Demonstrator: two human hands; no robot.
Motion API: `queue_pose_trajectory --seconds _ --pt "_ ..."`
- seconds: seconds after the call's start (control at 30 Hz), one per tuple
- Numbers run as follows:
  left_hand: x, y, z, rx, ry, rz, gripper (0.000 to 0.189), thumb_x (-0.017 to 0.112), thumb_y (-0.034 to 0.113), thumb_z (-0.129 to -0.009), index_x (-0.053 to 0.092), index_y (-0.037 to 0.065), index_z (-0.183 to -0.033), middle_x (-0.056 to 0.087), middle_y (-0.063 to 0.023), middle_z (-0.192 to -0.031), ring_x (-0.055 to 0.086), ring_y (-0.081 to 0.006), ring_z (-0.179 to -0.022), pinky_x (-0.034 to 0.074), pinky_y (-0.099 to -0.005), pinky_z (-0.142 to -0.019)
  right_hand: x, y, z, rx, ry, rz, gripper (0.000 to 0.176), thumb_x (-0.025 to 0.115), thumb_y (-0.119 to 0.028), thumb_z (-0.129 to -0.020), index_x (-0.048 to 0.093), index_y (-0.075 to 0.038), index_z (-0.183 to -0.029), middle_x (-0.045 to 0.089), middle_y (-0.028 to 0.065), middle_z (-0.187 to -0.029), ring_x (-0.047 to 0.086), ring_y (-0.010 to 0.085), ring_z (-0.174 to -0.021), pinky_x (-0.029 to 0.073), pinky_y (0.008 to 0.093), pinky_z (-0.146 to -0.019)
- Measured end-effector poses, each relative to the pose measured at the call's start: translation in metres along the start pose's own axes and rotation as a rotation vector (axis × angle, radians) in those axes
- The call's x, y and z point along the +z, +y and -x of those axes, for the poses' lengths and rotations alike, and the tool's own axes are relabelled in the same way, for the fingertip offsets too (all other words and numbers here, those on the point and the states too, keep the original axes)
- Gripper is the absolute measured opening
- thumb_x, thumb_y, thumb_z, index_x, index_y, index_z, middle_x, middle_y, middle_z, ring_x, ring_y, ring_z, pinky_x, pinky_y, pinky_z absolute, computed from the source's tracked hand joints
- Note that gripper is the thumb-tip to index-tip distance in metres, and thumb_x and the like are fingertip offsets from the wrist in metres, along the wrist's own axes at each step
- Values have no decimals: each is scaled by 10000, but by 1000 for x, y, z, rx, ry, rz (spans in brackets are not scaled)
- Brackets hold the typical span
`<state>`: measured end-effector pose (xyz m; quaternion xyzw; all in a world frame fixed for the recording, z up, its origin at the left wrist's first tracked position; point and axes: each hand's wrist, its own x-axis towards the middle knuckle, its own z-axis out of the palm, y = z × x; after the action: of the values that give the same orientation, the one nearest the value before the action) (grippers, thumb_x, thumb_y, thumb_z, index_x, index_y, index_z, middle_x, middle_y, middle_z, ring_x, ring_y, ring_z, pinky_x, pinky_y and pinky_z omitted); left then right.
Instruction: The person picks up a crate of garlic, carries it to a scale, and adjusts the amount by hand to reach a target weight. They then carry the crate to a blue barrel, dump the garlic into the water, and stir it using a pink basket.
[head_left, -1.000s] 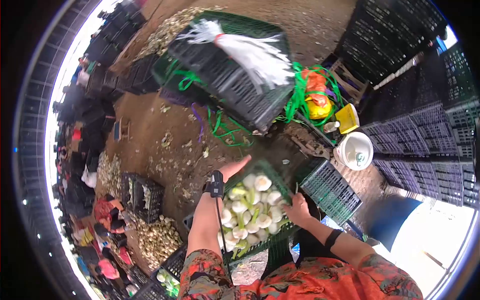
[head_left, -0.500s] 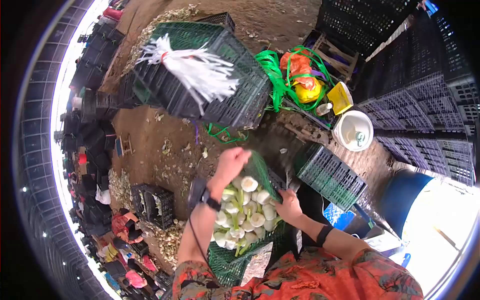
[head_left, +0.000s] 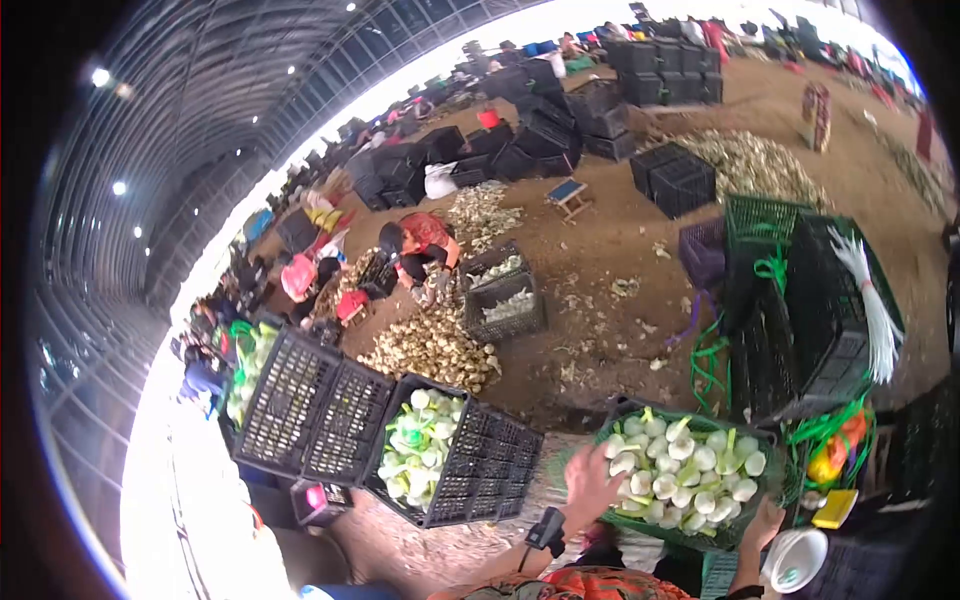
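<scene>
A crate (head_left: pixel 610 415) lined with green netting (head_left: pixel 789 470) holds many white bulbs (head_left: pixel 680 475) with short green stalks. My left hand (head_left: pixel 592 484), below a dark wristwatch, is at the crate's left side, its fingers apart near the bulbs and the net. At the right front corner my right hand (head_left: pixel 765 524) is closed on the net edge; its fingertips are partly hidden.
Left of it stands a black crate (head_left: pixel 485 460) of bulbs. A white bucket (head_left: pixel 797 560) and a yellow container (head_left: pixel 835 508) are at the lower right. Stacked crates (head_left: pixel 800 310) carry white ties (head_left: pixel 875 310). A co-worker (head_left: pixel 420 248) crouches beyond.
The view has turned left, showing more of the shed and co-workers. My left hand has moved from above the crate's far side to its left side. My right hand remains at the net's edge.
</scene>
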<state>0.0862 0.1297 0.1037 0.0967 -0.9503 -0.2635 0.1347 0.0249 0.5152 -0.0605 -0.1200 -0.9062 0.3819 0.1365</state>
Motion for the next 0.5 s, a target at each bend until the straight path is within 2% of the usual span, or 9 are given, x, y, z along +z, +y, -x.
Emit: queue_pose_trajectory --seconds 0.1,0.2,0.23,0.27,0.33,0.37,0.4,0.47,0.5 --pt "11 -33 18 -625 -67 -126 1052 679 572 -698 139 6 -1401 419 -342 -1219 445 -467 -1126 367 -478 -955 -11 -13 -6 64 -37 -121 155 635 -118 -808 647 32 -771 646 144 -818 603 250 -741 468 354 -686" --pt "26 -49 25 -631 -233 163 967 653 562 -708 209 37 -1387 541 -312 -1106 530 -453 -1046 425 -475 -895 1 -22 -16 142 -106 -76 174 610 -111 -795 635 42 -714 617 117 -636 575 263 -577 466 360 -612" --pt "42 -61 23 -538 -305 297 685 600 453 -782 401 -3 -1253 615 -278 -924 596 -419 -936 474 -464 -798 19 -21 -18 37 -126 23 171 603 -114 -767 629 44 -708 642 111 -669 589 261 -593 450 372 -591" --pt "58 -60 19 -531 -294 309 685 600 453 -782 401 -3 -1253 615 -278 -924 596 -419 -936 474 -464 -798 34 -26 -12 -35 -162 111 171 597 -119 -751 623 38 -686 652 114 -678 598 256 -599 446 375 -578" --pt "89 -42 9 -424 -221 368 301 560 351 -822 595 71 -928 633 -206 -805 599 -418 -826 467 -469 -756 64 -43 16 -154 -235 268 180 586 -127 -730 611 19 -628 657 128 -673 610 244 -600 449 369 -562" --pt "93 -31 2 -416 -225 362 301 560 351 -822 595 71 -928 633 -206 -805 599 -418 -826 467 -469 -756 58 -53 27 -451 -381 352 171 601 -158 -720 630 -25 -617 648 147 -666 633 241 -617 477 365 -575" --pt "94 -17 -7 -403 -193 365 251 542 320 -822 604 78 -855 634 -197 -809 603 -401 -814 464 -478 -734 56 -53 25 -444 -379 348 171 601 -158 -720 630 -25 -617 648 147 -666 633 241 -617 477 365 -575" --pt "100 -18 -15 -266 -214 269 216 512 273 -819 614 85 -789 632 -189 -797 608 -372 -779 464 -482 -700 36 -42 18 105 -734 121 222 553 -206 -778 674 -32 -713 660 154 -723 654 276 -677 486 434 -619" --pt "110 -29 -18 -137 -246 166 209 501 258 -817 617 85 -797 630 -189 -781 609 -360 -756 468 -477 -687 15 -48 1 -375 -779 415 241 569 -258 -785 681 -53 -728 649 142 -705 636 258 -643 477 426 -596"
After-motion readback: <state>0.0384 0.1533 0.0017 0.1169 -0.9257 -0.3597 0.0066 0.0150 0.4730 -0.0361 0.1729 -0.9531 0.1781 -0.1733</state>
